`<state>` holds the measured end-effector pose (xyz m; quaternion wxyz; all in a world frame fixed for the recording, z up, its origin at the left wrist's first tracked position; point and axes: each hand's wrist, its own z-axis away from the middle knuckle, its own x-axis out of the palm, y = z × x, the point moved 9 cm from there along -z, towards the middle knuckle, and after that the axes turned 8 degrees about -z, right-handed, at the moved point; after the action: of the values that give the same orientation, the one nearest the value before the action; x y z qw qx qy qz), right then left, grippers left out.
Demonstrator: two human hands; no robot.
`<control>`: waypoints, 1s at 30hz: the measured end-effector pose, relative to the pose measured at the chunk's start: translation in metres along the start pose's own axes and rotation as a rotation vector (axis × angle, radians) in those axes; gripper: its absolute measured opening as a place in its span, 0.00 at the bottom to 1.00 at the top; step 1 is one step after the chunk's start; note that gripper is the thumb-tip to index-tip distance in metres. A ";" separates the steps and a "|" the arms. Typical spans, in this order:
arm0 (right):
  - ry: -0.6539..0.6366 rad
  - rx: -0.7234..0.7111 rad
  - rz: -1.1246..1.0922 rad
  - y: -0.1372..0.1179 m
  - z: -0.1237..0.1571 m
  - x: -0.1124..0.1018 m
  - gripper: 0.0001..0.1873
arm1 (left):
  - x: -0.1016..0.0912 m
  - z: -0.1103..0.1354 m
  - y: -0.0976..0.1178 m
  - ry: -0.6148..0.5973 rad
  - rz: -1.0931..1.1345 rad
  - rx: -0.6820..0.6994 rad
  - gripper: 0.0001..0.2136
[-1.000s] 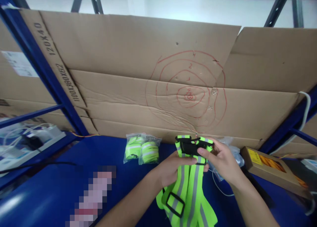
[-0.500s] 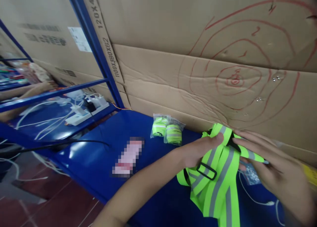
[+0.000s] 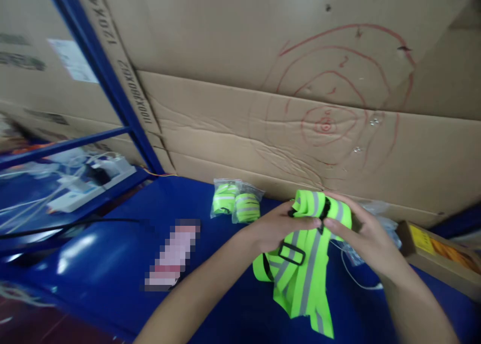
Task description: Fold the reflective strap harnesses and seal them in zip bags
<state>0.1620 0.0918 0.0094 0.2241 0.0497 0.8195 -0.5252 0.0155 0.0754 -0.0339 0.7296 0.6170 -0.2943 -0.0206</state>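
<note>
A bundle of neon-green reflective straps (image 3: 306, 279) with grey stripes hangs from both my hands over the blue table. My left hand (image 3: 280, 226) is closed on its left side, the thumb pressed across the folded straps. On the other side, my right hand (image 3: 355, 224) grips a folded loop at the top, thumb in front and the other fingers behind. Between the two thumbs a black fastening shows. Below my left hand hangs a black rectangular buckle (image 3: 291, 254). The straps' lower ends dangle loose.
Two clear bags of rolled green straps (image 3: 247, 207) lie against the cardboard wall (image 3: 210, 108). A blurred-out pinkish object (image 3: 173, 256) is left of my forearm. A power strip (image 3: 93, 184) with cables sits at left. At right are a cardboard box (image 3: 443, 254), plastic bags and a white cable.
My right hand has gone from open, fingers stretched beside the straps, to gripping a folded loop at the top. The camera view has shifted to the right.
</note>
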 end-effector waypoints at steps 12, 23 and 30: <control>-0.013 0.042 -0.275 -0.019 0.003 -0.005 0.25 | 0.005 -0.008 -0.009 0.046 0.016 -0.033 0.25; 0.152 -0.113 -0.206 -0.010 0.002 0.025 0.24 | 0.001 -0.003 -0.006 0.129 -0.224 0.019 0.26; -0.145 0.105 -0.580 -0.001 -0.004 0.026 0.21 | 0.005 -0.005 -0.010 0.102 -0.204 0.002 0.23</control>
<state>0.1369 0.0911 0.0003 0.1199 -0.2123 0.7530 -0.6112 0.0250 0.0754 -0.0418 0.7372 0.6447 -0.1923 -0.0629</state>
